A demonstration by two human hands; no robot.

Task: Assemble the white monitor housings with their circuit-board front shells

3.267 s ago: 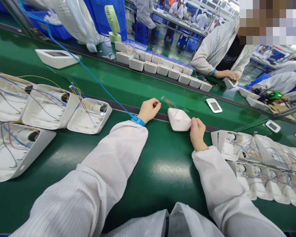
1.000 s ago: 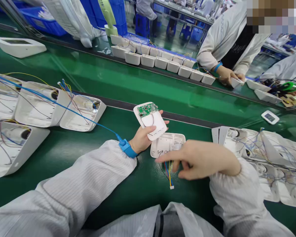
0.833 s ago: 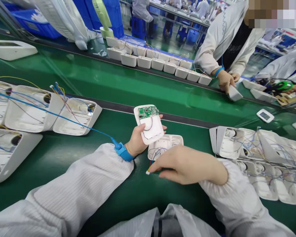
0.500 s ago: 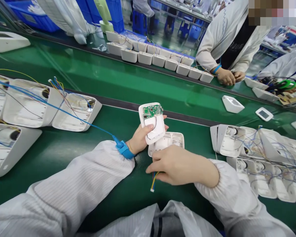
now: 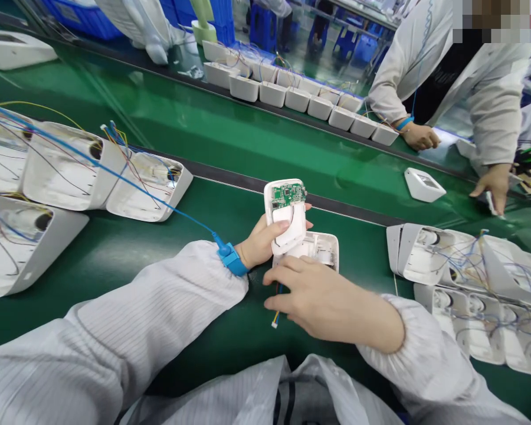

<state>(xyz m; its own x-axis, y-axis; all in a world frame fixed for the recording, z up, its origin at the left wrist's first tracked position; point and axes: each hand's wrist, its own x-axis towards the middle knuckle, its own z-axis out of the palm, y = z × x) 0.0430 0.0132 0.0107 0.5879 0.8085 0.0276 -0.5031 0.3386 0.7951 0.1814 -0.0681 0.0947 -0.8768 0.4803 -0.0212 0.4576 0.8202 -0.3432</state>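
Observation:
In the head view my left hand [image 5: 263,239] is closed on a white plastic cover with a green circuit board [image 5: 287,195] at its top. The thumb presses on the cover's inner side. Behind and below it a white housing [image 5: 330,251] lies open on the green bench, partly hidden by the cover and my right hand. My right hand [image 5: 310,298] hovers over the housing's near side, its thumb and index finger apart. Between them pass thin coloured wires [image 5: 276,316], ending in a small white connector. A blue wrist strap [image 5: 232,260] with a cord circles my left wrist.
White housings with loose wires stand at left [image 5: 141,186] and right [image 5: 446,260]. Across the green belt [image 5: 248,136] stands a row of white housings [image 5: 296,99]. A co-worker's hand [image 5: 495,186] reaches over the belt at right, near a white unit with a screen [image 5: 425,184].
My right thumb and index finger have spread apart by the wires. The co-worker's one hand has moved right and toward me over the belt. The whole view has shifted slightly.

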